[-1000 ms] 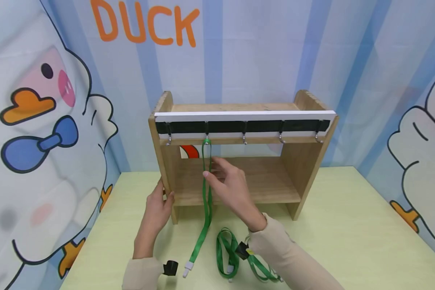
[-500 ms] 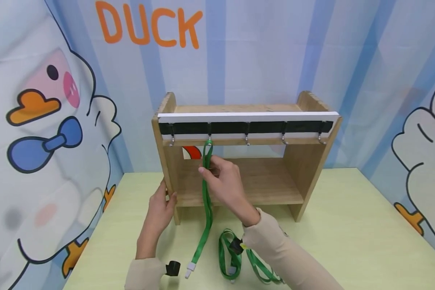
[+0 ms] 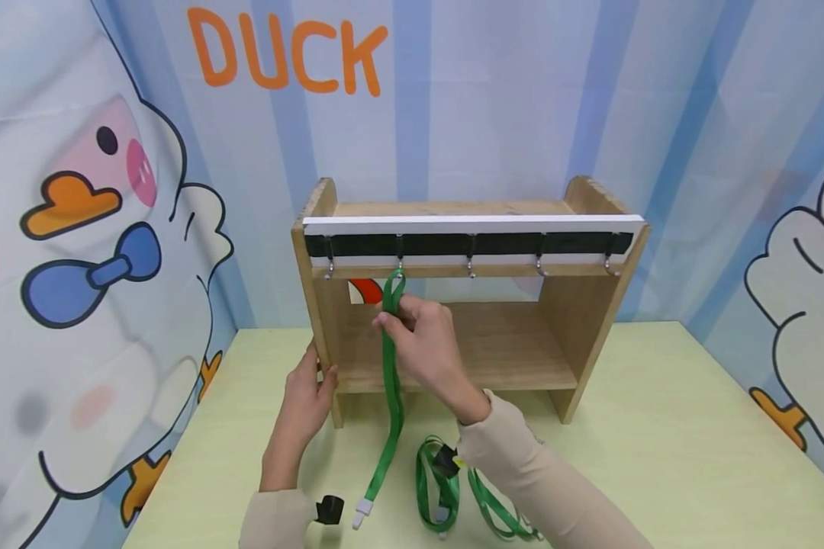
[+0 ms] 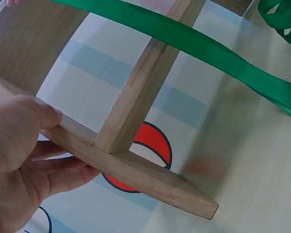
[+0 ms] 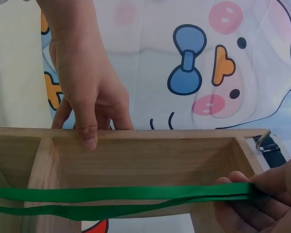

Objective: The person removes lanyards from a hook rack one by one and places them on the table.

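A green lanyard (image 3: 391, 381) hangs by its loop from the second hook (image 3: 400, 267) from the left on the wooden shelf (image 3: 453, 385). Just below that hook, my right hand (image 3: 429, 347) pinches the strap between thumb and fingers; the right wrist view shows both strands (image 5: 111, 194) running from the pinch. The white clip (image 3: 362, 512) at its lower end lies on the table. My left hand (image 3: 307, 396) grips the shelf's left side panel (image 4: 131, 170), thumb on one face and fingers on the other.
Two more green lanyards, one coiled (image 3: 437, 488) and one partly under the right sleeve (image 3: 497, 507), lie on the pale table (image 3: 673, 457). Several metal hooks line the shelf's black strip (image 3: 504, 244). A printed duck curtain (image 3: 487, 99) stands behind.
My right hand has closed on the lanyard's strap and drawn its two strands together, moving slightly left. The left hand keeps its grip on the side panel. The whole view has shifted a little.
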`<state>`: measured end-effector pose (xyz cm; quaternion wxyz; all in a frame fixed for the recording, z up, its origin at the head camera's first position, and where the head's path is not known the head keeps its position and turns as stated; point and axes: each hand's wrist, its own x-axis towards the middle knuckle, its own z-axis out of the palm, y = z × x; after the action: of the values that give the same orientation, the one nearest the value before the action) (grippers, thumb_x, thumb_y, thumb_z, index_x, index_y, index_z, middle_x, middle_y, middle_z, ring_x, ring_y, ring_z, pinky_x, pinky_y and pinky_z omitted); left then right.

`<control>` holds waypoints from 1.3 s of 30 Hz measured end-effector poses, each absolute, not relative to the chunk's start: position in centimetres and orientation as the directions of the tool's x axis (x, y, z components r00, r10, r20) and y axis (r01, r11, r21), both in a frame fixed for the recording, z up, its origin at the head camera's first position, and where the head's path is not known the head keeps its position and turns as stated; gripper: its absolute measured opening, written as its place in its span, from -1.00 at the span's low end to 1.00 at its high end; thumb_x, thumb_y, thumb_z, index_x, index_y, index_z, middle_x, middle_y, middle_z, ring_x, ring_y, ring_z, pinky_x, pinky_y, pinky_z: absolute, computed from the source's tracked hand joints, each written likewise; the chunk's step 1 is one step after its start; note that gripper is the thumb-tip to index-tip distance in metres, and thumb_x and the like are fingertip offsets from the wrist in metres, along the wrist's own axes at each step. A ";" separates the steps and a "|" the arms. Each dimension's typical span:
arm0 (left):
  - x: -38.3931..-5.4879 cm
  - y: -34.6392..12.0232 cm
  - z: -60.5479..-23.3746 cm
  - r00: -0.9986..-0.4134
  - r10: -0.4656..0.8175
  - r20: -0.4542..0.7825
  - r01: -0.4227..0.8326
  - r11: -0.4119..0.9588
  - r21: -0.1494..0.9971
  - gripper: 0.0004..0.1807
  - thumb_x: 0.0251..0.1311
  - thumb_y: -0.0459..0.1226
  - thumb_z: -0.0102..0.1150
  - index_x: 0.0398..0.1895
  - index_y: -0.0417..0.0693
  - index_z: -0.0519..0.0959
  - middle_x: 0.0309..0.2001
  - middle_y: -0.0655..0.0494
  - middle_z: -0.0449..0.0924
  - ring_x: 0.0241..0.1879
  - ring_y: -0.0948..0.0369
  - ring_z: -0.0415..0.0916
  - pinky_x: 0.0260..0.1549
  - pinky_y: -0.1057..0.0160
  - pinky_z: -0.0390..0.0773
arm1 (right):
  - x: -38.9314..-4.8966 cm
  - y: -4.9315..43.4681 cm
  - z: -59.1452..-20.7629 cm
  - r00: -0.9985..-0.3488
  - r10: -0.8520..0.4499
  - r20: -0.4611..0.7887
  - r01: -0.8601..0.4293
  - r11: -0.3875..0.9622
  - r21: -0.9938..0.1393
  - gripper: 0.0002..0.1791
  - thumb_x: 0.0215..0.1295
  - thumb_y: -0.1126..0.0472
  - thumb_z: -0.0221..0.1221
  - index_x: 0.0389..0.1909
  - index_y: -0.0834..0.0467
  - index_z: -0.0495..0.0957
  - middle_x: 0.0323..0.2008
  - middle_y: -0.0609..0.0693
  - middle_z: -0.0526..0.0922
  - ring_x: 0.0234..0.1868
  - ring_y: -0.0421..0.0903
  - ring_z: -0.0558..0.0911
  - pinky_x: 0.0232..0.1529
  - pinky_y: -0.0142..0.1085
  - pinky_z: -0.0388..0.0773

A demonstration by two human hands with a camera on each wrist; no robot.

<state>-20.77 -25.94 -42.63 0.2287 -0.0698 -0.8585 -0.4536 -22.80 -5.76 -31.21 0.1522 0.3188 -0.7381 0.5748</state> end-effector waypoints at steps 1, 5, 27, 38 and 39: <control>-20.8 -25.9 -42.6 -0.883 -0.087 0.460 0.331 0.581 0.744 -0.35 0.49 -0.45 -0.01 0.55 -0.35 0.03 0.33 -0.46 0.32 0.18 -0.31 0.48 -0.06 -0.11 0.71 | -22.8 -5.7 -31.2 -0.747 -0.295 0.596 -0.648 0.126 -0.751 -0.90 0.38 0.47 0.20 -0.23 0.39 0.69 -0.34 0.17 0.76 -0.32 0.03 0.75 -0.25 -0.25 0.76; -20.8 -25.9 -42.8 -0.875 -0.079 0.478 0.345 0.590 0.730 -0.37 0.48 -0.47 -0.02 0.53 -0.38 0.05 0.30 -0.49 0.34 0.15 -0.32 0.49 -0.09 -0.10 0.72 | -22.5 -5.7 -31.0 -0.727 -0.303 0.616 -0.664 0.087 -0.742 -0.88 0.40 0.48 0.17 -0.20 0.41 0.69 -0.33 0.18 0.77 -0.25 0.09 0.77 -0.15 -0.22 0.76; -20.7 -26.0 -42.5 -0.899 -0.082 0.430 0.304 0.590 0.748 -0.35 0.50 -0.40 0.01 0.57 -0.24 0.04 0.35 -0.38 0.35 0.23 -0.29 0.43 0.00 -0.16 0.67 | -18.7 -6.9 -33.2 -0.800 -0.512 0.314 -0.319 -0.081 -0.944 -0.78 0.48 0.39 0.12 0.06 0.40 0.54 -0.21 0.23 0.77 -0.18 0.09 0.77 0.03 -0.19 0.70; -20.7 -26.0 -42.6 -0.902 -0.101 0.419 0.289 0.580 0.762 -0.37 0.50 -0.41 0.01 0.55 -0.23 0.09 0.31 -0.39 0.38 0.21 -0.26 0.47 -0.04 -0.14 0.70 | -17.8 -7.4 -35.9 -0.823 -0.536 0.187 -0.153 -0.108 -0.982 -0.78 0.51 0.37 0.09 0.06 0.40 0.48 -0.21 0.24 0.76 -0.19 0.13 0.77 -0.03 -0.17 0.71; -20.7 -26.0 -42.6 -0.901 -0.103 0.422 0.291 0.578 0.762 -0.36 0.49 -0.41 0.02 0.55 -0.23 0.08 0.31 -0.39 0.38 0.20 -0.26 0.48 -0.04 -0.13 0.70 | -17.7 -7.4 -36.1 -0.824 -0.537 0.179 -0.143 -0.109 -0.984 -0.80 0.51 0.37 0.09 0.04 0.38 0.48 -0.20 0.25 0.76 -0.19 0.14 0.77 -0.05 -0.17 0.72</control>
<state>-20.73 -26.01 -42.60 0.2159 -0.0544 -0.8616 -0.4561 -17.74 -7.39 -36.05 -0.1413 0.2606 -0.6524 0.6975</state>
